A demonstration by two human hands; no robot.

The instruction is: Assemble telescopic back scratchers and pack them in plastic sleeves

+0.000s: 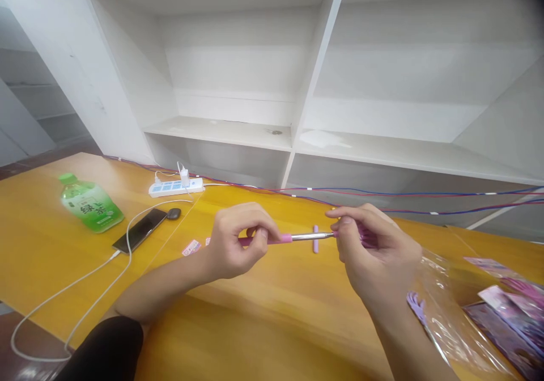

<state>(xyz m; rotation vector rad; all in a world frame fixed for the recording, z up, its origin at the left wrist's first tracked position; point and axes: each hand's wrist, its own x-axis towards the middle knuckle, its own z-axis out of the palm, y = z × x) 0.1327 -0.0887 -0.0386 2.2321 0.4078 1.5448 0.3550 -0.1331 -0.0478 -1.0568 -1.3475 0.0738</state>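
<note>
A pink-handled rod with a thin metal shaft (pixel 309 236) is held level between my hands above the table. My left hand (pixel 240 239) is closed round its pink handle. At the other end, my right hand (pixel 374 245) pinches the rod near a purple-pink end piece, mostly hidden by the fingers. Behind the shaft, a short purple stick (pixel 315 239) lies on the table. A purple hand-shaped piece on a metal rod (pixel 419 307) lies beside my right forearm. Small pink-and-white labels (pixel 191 248) rest left of my left hand.
Clear plastic wrapping (pixel 450 313) and pink and purple packages (pixel 505 324) lie at the right. At the left are a green bottle (pixel 92 205), a phone (pixel 141 231) with a looping white cable, a black case (pixel 174 214) and a power strip (pixel 176 186). White shelving (pixel 221 134) stands behind.
</note>
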